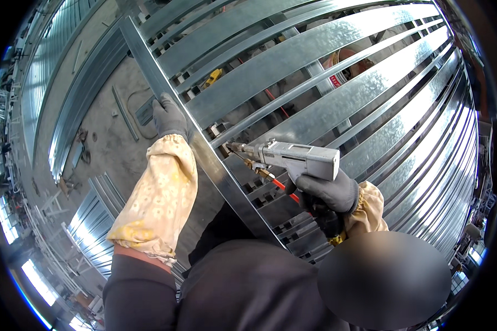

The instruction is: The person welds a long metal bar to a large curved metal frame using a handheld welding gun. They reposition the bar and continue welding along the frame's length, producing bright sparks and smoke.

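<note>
My right hand (330,191), in a grey glove, is closed round the handle of a boxy silver welding gun (303,158). Its nozzle (236,147) points left, at the end of a slat where it meets the frame's edge rail (212,168). A brass fitting (259,170) and a red hose (281,185) run under the gun. Farther up the same galvanized steel rail, my gloved left hand (170,117) grips its outer side; some fingers are hidden. Patterned cream sleeve covers (163,193) are on my forearms.
Long steel slats (248,74) fill the right side, with gaps between them. Below lie a yellow tool (212,78) and a reddish round container (345,65). More steel lengths (88,83) lie on the concrete floor (107,140) at left; another stack (91,223) is lower left.
</note>
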